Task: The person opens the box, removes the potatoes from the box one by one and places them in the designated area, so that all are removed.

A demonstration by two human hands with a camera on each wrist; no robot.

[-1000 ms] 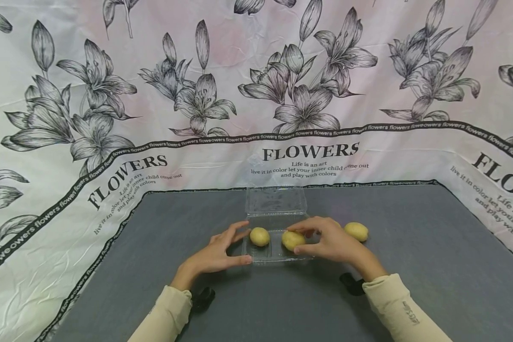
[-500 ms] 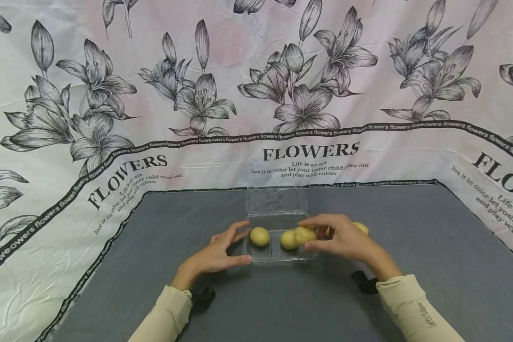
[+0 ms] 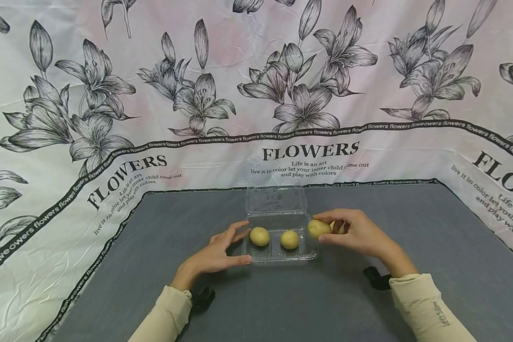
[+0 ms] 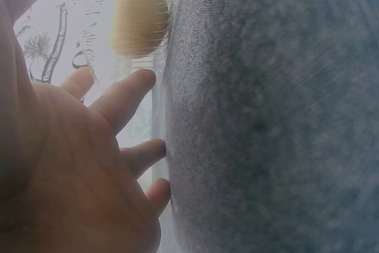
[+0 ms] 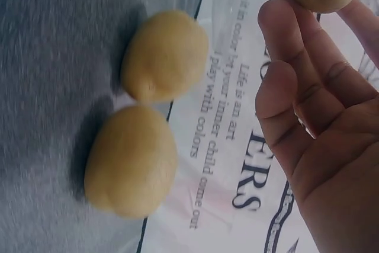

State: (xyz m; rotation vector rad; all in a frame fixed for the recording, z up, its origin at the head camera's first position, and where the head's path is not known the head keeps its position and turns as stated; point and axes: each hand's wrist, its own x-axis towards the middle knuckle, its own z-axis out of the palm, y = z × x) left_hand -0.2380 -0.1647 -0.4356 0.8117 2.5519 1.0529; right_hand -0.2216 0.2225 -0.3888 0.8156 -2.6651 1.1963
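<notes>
A clear plastic clamshell box (image 3: pixel 282 259) stands with its lid raised at the back. One potato (image 3: pixel 260 236) lies in its left compartment, another potato (image 3: pixel 289 240) in its right one. At the box's left side, my left hand (image 3: pixel 218 251) spreads its fingers, thumb by the front corner; whether it touches the wall I cannot tell. My right hand (image 3: pixel 352 232) pinches a potato (image 3: pixel 318 229) between thumb and fingertips at the box's right edge. Two more potatoes, a nearer potato (image 5: pixel 131 161) and a farther potato (image 5: pixel 166 56), lie on the table, mostly hidden behind that hand in the head view.
A grey cloth covers the table (image 3: pixel 256 304). White flower-printed fabric (image 3: pixel 222 166) hangs along the back and both sides. Black straps hang at both wrists, one a dark strap (image 3: pixel 203 299) near the left sleeve.
My right hand has drawn back to the right from over the right compartment, with a potato in its fingers. The potato in that compartment now shows whole. My left hand has stayed put.
</notes>
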